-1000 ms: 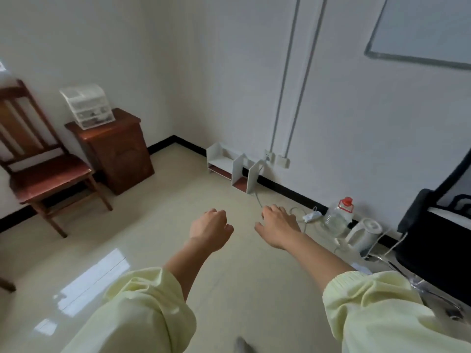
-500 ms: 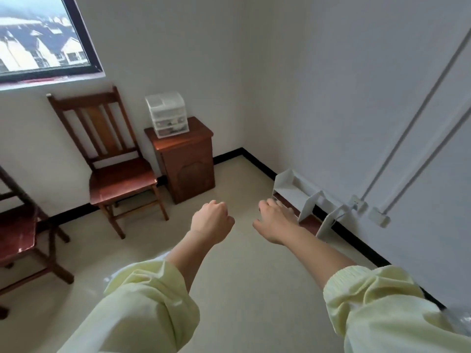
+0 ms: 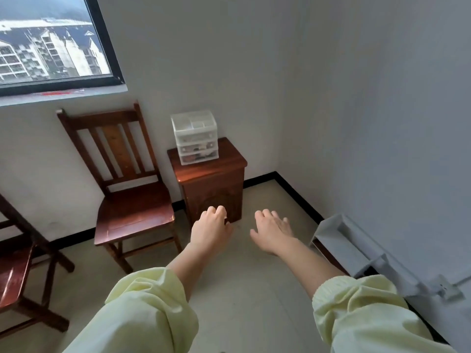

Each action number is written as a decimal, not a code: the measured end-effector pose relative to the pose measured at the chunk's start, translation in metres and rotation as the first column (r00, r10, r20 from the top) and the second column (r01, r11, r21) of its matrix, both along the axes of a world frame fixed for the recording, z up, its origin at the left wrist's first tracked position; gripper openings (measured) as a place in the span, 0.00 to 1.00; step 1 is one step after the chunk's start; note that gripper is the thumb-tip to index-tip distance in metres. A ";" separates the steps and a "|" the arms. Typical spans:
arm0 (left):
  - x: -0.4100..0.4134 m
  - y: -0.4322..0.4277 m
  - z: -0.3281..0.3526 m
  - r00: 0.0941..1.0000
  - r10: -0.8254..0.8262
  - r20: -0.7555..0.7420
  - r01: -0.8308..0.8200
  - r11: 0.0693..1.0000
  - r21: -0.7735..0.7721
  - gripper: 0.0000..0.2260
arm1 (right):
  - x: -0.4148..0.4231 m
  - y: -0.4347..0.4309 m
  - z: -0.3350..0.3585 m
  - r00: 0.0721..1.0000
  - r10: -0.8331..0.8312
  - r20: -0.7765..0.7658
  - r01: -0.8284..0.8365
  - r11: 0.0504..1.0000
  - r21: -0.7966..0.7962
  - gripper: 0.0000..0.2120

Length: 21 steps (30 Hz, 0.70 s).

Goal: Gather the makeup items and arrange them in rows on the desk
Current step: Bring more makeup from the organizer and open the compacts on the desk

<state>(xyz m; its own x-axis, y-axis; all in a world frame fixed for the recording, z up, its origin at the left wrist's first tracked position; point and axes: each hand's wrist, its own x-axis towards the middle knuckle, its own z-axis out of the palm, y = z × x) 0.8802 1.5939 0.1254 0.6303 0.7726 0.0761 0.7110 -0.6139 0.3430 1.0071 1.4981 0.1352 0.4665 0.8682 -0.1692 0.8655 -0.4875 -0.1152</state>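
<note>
Currently I am holding my left hand out in front of me, palm down, fingers curling loosely inward, gripping nothing. My right hand is hovering beside it at the same height, fingers spreading flat and relaxed, also carrying nothing. The two hands are staying apart with a gap of bare floor showing between them. Both forearms are emerging from pale yellow sleeves that are bunching at the cuffs.

Beyond my left hand, a small dark wooden cabinet is standing in the corner of the room. On its top, toward the back left, a clear plastic drawer organizer is sitting upright; small items are showing through its drawer fronts, too small to identify, and I am taking these as the makeup items. Neither hand is touching the cabinet or the organizer.

Just left of the cabinet a wooden chair is standing against the wall, under a dark-framed window that is showing apartment buildings outside. Part of a second wooden chair is entering at the left edge. To my right, a white shelf unit is lying on the floor along the wall.
</note>
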 end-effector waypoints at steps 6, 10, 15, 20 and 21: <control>0.057 0.124 -0.008 0.998 0.057 -0.008 -0.057 0.998 -0.029 0.13 | 0.067 0.130 -0.004 1.000 0.026 -0.009 -0.026 1.000 -0.003 0.16; 0.097 0.200 -0.020 0.994 0.107 -0.012 -0.108 0.993 -0.056 0.13 | 0.112 0.214 -0.015 0.998 0.055 -0.025 -0.055 0.998 0.001 0.16; 0.158 0.296 -0.040 0.972 0.233 0.035 -0.227 0.967 -0.114 0.12 | 0.179 0.322 -0.033 0.991 0.122 -0.054 -0.121 0.992 0.023 0.16; 0.208 0.363 -0.056 0.905 0.407 0.120 -0.366 0.892 -0.264 0.11 | 0.240 0.409 -0.052 0.956 0.117 -0.269 -0.101 0.992 0.071 0.16; 0.216 0.382 -0.059 0.884 0.447 0.138 -0.395 0.871 -0.294 0.11 | 0.252 0.431 -0.056 0.946 0.120 -0.300 -0.105 0.992 0.067 0.16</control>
